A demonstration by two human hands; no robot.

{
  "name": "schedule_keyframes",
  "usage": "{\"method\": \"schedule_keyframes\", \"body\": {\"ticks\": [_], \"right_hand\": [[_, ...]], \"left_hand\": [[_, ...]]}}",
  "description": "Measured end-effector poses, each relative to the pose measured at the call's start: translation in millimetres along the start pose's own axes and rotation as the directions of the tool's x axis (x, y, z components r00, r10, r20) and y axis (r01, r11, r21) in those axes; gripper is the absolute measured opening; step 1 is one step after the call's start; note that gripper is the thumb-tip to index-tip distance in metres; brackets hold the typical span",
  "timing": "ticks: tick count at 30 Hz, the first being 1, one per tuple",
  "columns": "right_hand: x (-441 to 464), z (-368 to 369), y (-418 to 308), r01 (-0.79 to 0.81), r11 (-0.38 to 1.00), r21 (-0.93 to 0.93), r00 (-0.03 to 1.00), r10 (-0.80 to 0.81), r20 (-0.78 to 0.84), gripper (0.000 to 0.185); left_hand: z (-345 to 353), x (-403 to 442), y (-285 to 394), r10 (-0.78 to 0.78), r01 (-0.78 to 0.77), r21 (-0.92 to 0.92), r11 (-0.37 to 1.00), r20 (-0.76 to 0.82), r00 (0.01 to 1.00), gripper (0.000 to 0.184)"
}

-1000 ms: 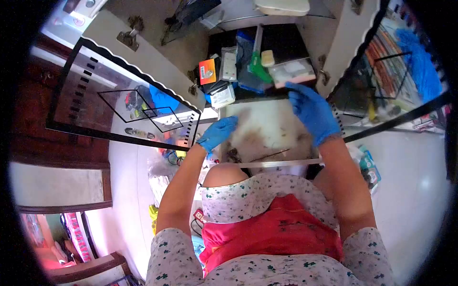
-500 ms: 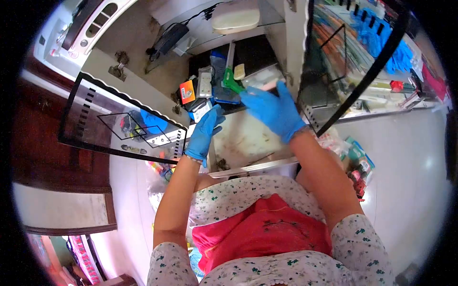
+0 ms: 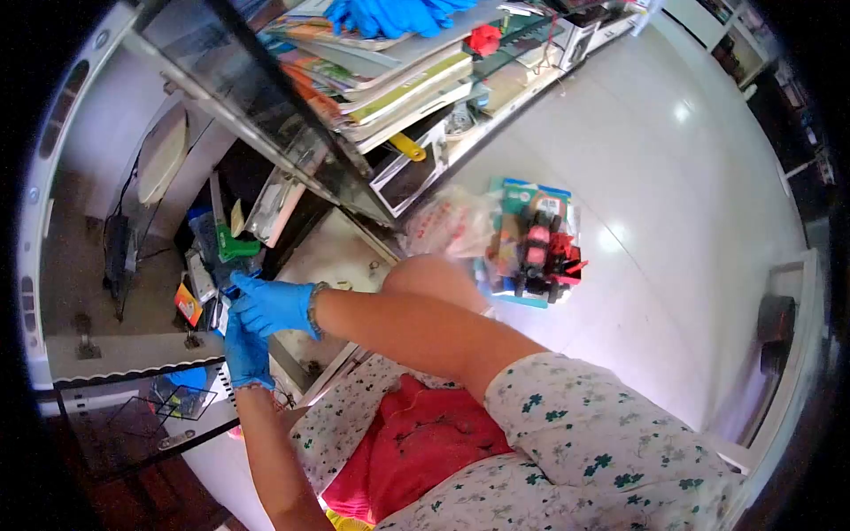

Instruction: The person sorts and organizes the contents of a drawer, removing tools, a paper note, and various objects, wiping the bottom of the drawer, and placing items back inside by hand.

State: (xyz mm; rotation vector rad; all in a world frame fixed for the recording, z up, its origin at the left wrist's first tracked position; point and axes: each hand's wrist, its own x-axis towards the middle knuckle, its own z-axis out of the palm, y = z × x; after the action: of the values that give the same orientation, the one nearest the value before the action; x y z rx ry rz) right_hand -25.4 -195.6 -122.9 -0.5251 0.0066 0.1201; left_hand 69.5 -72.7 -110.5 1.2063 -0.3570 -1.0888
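My right hand (image 3: pixel 279 307), in a blue glove, reaches across my left hand (image 3: pixel 247 354), also gloved in blue. They touch at the front of an open cabinet. The right fingers stretch leftward over the left fingers, which are largely hidden. I make out nothing held in the right hand. Just beyond them a green-handled tool (image 3: pixel 235 245) lies among the cabinet's contents. Beside it are a white power strip (image 3: pixel 200 275) and an orange-and-yellow card (image 3: pixel 187 303). Close to the left fingertips, a white packet (image 3: pixel 221 316) is partly covered.
Framed glass doors (image 3: pixel 142 416) stand open around the cabinet. Stacked books (image 3: pixel 407 88) with blue gloves (image 3: pixel 398 13) on top are at the upper middle. A toy vehicle (image 3: pixel 542 252) and a plastic bag (image 3: pixel 452 221) lie on the pale floor (image 3: pixel 673 292).
The view has turned right, so the cabinet sits farther left. My hands were apart, both open; now the right one has come across onto the left.
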Motion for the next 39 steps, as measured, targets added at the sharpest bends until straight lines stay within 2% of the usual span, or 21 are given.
{"method": "schedule_keyframes", "body": {"ticks": [1,3,4,5,7,12,13,14,16,21,23,25,27,29,31,32,34,37,39], "right_hand": [[-3.5,4.2,-2.0,0.014,0.999,-0.039,1.0,-0.015,-0.009,0.075],[-9.6,14.8,-4.9,0.032,0.997,-0.073,0.999,-0.033,-0.017,0.079],[-11.2,20.0,-6.0,0.012,0.994,-0.109,0.999,-0.018,-0.046,0.084],[-14.2,24.0,-7.0,-0.007,0.99,-0.144,0.997,-0.004,-0.075,0.09],[-13.9,24.1,-4.1,-0.002,0.989,-0.148,0.998,-0.007,-0.061,0.091],[-10.5,28.4,-5.0,-0.04,0.986,-0.164,0.999,0.039,-0.006,0.096],[-8.3,28.2,-3.8,-0.037,0.986,-0.162,0.999,0.037,-0.003,0.096],[-5.7,29.5,-2.4,-0.056,0.985,-0.165,0.998,0.049,-0.046,0.095],[-3.7,30.8,-0.5,-0.071,0.983,-0.168,0.994,0.056,-0.089,0.093],[0.6,20.9,9.5,-0.047,0.975,-0.217,0.998,0.038,-0.046,0.077],[-9.0,22.7,6.3,-0.087,0.967,-0.238,0.992,0.062,-0.111,0.067],[-2.6,15.8,14.1,-0.085,0.97,-0.229,0.992,0.06,-0.112,0.047],[2.7,11.4,22.1,-0.073,0.958,-0.277,0.976,0.011,-0.217,0.033],[-15.6,28.5,14.4,-0.074,0.951,-0.3,0.91,-0.058,-0.41,0.032],[-22.4,28.8,8.3,-0.126,0.926,-0.355,0.92,-0.025,-0.392,0.03],[-20.2,23.5,8.8,-0.158,0.934,-0.321,0.913,0.014,-0.408,0.033],[-22.4,21.4,7.2,-0.205,0.933,-0.297,0.906,0.066,-0.417,0.036],[-22.5,20.2,7.2,-0.154,0.945,-0.288,0.904,0.018,-0.426,0.032],[-18.5,13.7,8.2,-0.042,0.979,-0.2,0.917,-0.042,-0.397,0.028]], "left_hand": [[-8.4,2.0,-2.1,-0.01,0.01,0.003,1.0,0.008,1.0,0.038],[-21.9,5.2,-6.0,0.078,-0.054,-0.11,0.992,0.223,0.972,0.038],[6.2,-3.9,-1.2,0.093,-0.09,-0.05,0.995,0.057,0.994,0.038],[18.1,-9.6,3.1,0.088,-0.086,-0.044,0.995,0.059,0.994,0.038],[30.0,-15.7,6.7,0.083,-0.083,-0.013,0.996,-0.04,0.996,0.039],[18.9,-15.6,1.7,0.118,-0.115,0.04,0.993,-0.056,0.991,0.042],[24.2,-17.4,0.4,0.109,-0.103,0.064,0.993,-0.109,0.988,0.04],[27.8,-18.3,0.5,0.101,-0.088,0.087,0.992,-0.161,0.982,0.038],[21.1,-17.3,-2.9,0.098,-0.087,0.076,0.993,-0.154,0.983,0.037],[4.2,-19.4,-8.2,0.062,-0.058,0.036,0.998,-0.12,0.991,0.035],[-18.6,-14.7,-12.5,-0.027,0.029,0.031,0.999,-0.063,0.998,0.035],[2.0,-19.9,-16.0,-0.004,0.005,0.016,1.0,-0.052,0.999,0.036],[2.6,-14.4,-24.3,0.007,-0.005,0.085,0.996,-0.023,1.0,0.037],[37.2,-22.5,-15.4,-0.005,0.007,0.096,0.995,-0.026,1.0,0.038],[40.3,-22.5,-15.7,-0.059,0.06,0.085,0.995,-0.012,0.998,0.036],[17.3,-11.6,-29.7,-0.039,0.039,0.064,0.997,0.009,0.999,0.033],[19.5,-8.7,-32.3,-0.014,0.016,0.07,0.997,-0.024,1.0,0.031],[14.5,-1.9,-34.8,0.003,-0.001,0.115,0.993,-0.024,1.0,0.03],[15.8,0.3,-33.9,0.031,-0.027,0.134,0.991,-0.026,0.999,0.029]]}}
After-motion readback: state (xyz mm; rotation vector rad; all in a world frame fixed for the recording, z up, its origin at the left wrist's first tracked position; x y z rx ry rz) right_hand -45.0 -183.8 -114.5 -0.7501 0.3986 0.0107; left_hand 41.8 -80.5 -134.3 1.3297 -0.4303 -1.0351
